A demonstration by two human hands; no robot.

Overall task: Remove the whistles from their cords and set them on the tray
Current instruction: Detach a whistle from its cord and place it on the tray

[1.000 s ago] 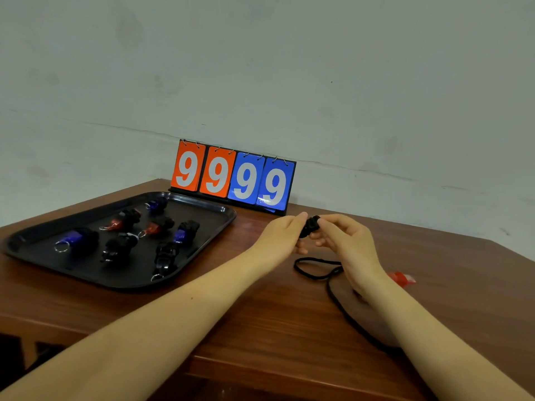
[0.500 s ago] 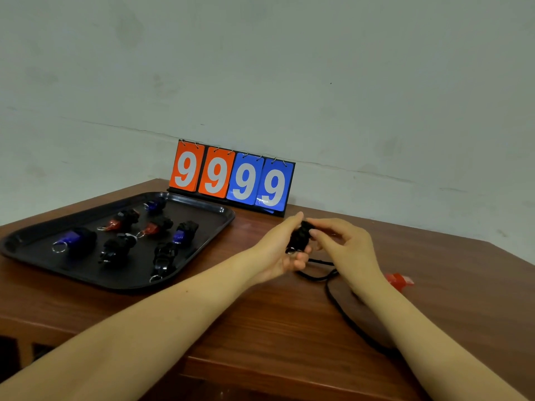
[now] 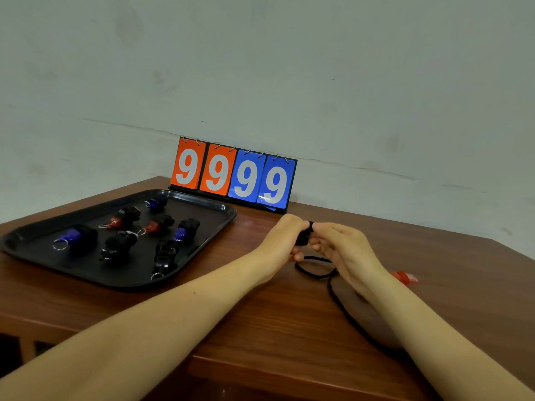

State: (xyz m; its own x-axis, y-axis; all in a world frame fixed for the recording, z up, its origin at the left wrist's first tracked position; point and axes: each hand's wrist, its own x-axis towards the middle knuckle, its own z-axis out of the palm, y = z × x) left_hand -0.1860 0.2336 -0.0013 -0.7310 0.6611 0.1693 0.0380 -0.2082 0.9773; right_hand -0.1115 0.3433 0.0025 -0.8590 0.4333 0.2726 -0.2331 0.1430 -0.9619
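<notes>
A small black whistle [image 3: 304, 237] sits between my two hands, just above the wooden table. My left hand [image 3: 282, 241] grips it from the left and my right hand [image 3: 340, 246] pinches it from the right; most of the whistle is hidden by my fingers. Its black cord [image 3: 314, 273] hangs down, loops on the table and runs under my right forearm toward the front edge. The black tray [image 3: 223, 211] at the left holds several whistles in black, blue and red, some with key rings.
A flip scoreboard [image 3: 233, 176] reading 9999 stands behind the tray against the wall. A red whistle [image 3: 405, 276] lies on the table right of my right wrist. The table's front edge [image 3: 260, 369] is close to me.
Both hands stayed together on the whistle and shifted slightly; more of the whistle is covered by my fingers now. The cord loop lies in about the same place.
</notes>
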